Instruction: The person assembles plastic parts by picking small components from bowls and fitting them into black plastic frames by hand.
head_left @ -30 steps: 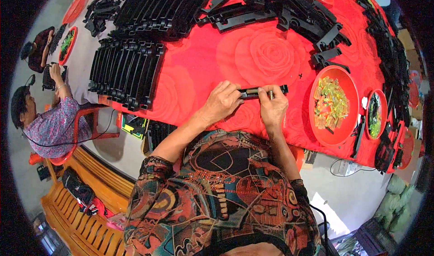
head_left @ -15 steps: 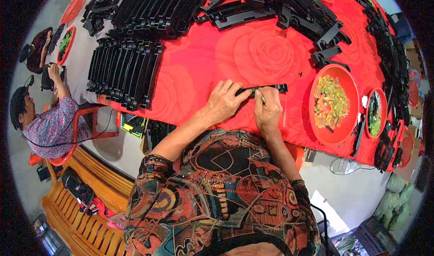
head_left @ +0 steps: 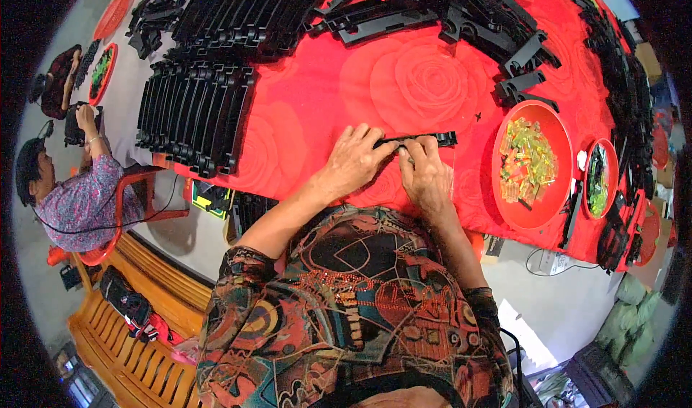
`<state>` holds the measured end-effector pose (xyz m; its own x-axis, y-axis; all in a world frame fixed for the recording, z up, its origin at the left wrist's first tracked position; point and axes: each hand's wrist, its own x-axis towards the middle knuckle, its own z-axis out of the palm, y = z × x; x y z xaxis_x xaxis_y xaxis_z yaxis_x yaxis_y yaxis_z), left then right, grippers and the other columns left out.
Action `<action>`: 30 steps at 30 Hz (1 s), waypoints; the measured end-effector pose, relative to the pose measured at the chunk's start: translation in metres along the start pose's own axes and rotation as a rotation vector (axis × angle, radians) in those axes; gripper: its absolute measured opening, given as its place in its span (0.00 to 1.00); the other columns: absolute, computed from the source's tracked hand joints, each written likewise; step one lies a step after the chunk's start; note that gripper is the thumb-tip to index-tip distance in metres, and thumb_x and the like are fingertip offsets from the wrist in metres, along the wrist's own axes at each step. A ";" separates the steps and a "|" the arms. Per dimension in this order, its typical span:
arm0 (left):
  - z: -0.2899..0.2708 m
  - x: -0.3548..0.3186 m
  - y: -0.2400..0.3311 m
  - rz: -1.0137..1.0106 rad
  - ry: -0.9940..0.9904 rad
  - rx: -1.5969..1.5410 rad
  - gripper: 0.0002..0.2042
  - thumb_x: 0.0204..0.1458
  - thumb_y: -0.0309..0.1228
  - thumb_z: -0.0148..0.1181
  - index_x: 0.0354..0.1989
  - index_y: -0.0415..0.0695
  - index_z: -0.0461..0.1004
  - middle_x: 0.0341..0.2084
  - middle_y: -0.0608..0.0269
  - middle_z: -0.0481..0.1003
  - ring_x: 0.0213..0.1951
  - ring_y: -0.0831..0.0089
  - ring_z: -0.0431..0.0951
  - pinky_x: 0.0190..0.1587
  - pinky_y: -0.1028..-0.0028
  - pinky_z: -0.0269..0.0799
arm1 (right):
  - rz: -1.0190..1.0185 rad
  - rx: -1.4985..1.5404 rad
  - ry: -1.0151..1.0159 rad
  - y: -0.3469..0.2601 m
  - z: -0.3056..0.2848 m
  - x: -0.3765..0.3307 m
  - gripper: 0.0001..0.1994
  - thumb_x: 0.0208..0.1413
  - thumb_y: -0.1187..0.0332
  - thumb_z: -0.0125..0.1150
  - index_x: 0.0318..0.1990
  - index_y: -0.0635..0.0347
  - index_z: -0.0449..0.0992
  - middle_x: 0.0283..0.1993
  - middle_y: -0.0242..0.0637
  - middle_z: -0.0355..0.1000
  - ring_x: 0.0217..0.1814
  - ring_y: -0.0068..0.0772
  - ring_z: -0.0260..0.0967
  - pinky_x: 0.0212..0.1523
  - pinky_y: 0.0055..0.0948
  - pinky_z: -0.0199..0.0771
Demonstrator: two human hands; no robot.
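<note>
A long black plastic strip (head_left: 432, 138) lies on the red rose-patterned tablecloth (head_left: 404, 83) in front of me. My left hand (head_left: 355, 161) presses down on its left end with the fingers curled over it. Beside it, my right hand (head_left: 424, 170) pinches the strip's middle with thumb and fingertips. The two hands touch each other over the part. Most of the strip is hidden under my fingers; only its right end shows.
Rows of stacked black plastic parts (head_left: 194, 109) fill the table's left and far side, with loose ones (head_left: 519, 55) at the back right. A red dish of small yellow-green pieces (head_left: 530, 161) stands to the right, with another dish (head_left: 598, 181) beyond. A person (head_left: 79, 192) sits at far left.
Both hands have stayed on the black strip, shifting slightly; the fingers of my right hand have slid along it. The person at left has barely moved.
</note>
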<state>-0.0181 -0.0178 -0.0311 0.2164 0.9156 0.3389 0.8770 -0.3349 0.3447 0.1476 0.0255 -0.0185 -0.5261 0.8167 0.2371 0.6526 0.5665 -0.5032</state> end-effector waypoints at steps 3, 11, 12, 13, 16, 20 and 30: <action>-0.001 0.001 0.001 -0.009 -0.013 -0.013 0.14 0.44 0.29 0.54 0.42 0.48 0.74 0.31 0.63 0.66 0.35 0.64 0.66 0.34 0.65 0.63 | 0.045 0.032 -0.040 -0.001 -0.002 0.001 0.09 0.52 0.64 0.54 0.37 0.58 0.72 0.37 0.40 0.65 0.27 0.45 0.70 0.23 0.41 0.69; 0.001 0.002 -0.004 0.031 0.031 -0.072 0.12 0.41 0.26 0.56 0.37 0.46 0.75 0.27 0.62 0.66 0.33 0.64 0.67 0.34 0.67 0.64 | -0.001 0.246 0.203 0.017 -0.009 0.008 0.09 0.53 0.68 0.51 0.39 0.61 0.73 0.32 0.38 0.66 0.27 0.39 0.67 0.26 0.34 0.68; 0.002 0.001 -0.005 0.029 0.032 -0.070 0.12 0.41 0.26 0.56 0.37 0.46 0.75 0.27 0.62 0.66 0.33 0.64 0.67 0.34 0.67 0.64 | -0.059 0.311 0.389 0.018 -0.012 0.008 0.11 0.54 0.67 0.51 0.39 0.64 0.73 0.29 0.37 0.66 0.22 0.34 0.66 0.22 0.31 0.65; 0.002 0.000 -0.006 0.060 0.060 -0.077 0.11 0.41 0.26 0.56 0.37 0.45 0.75 0.27 0.62 0.66 0.32 0.65 0.67 0.33 0.68 0.64 | -0.061 0.313 0.389 0.019 -0.019 0.008 0.11 0.54 0.67 0.51 0.39 0.64 0.73 0.29 0.37 0.66 0.22 0.34 0.66 0.22 0.31 0.65; 0.001 0.000 -0.007 0.088 0.066 -0.083 0.11 0.41 0.27 0.57 0.36 0.45 0.75 0.26 0.62 0.66 0.32 0.65 0.67 0.33 0.69 0.64 | 0.356 1.156 0.348 0.014 -0.038 0.014 0.19 0.59 0.62 0.40 0.37 0.72 0.72 0.14 0.22 0.50 0.13 0.14 0.45 0.15 0.18 0.45; -0.001 0.002 -0.007 0.076 0.012 -0.077 0.10 0.42 0.27 0.57 0.36 0.44 0.75 0.26 0.61 0.66 0.32 0.65 0.66 0.33 0.68 0.64 | 0.313 1.553 0.413 0.008 -0.020 0.031 0.23 0.60 0.60 0.35 0.35 0.75 0.70 0.13 0.22 0.45 0.12 0.15 0.43 0.14 0.19 0.47; -0.003 0.004 -0.004 0.043 -0.020 -0.072 0.08 0.42 0.28 0.56 0.33 0.43 0.75 0.27 0.61 0.66 0.33 0.64 0.66 0.34 0.68 0.64 | 0.272 1.469 0.332 0.009 0.019 0.043 0.18 0.55 0.66 0.35 0.34 0.75 0.69 0.13 0.23 0.46 0.12 0.15 0.42 0.14 0.19 0.46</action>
<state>-0.0222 -0.0131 -0.0282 0.2625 0.9039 0.3378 0.8336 -0.3887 0.3925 0.1208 0.0636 -0.0284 -0.2108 0.9748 0.0735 -0.4990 -0.0427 -0.8655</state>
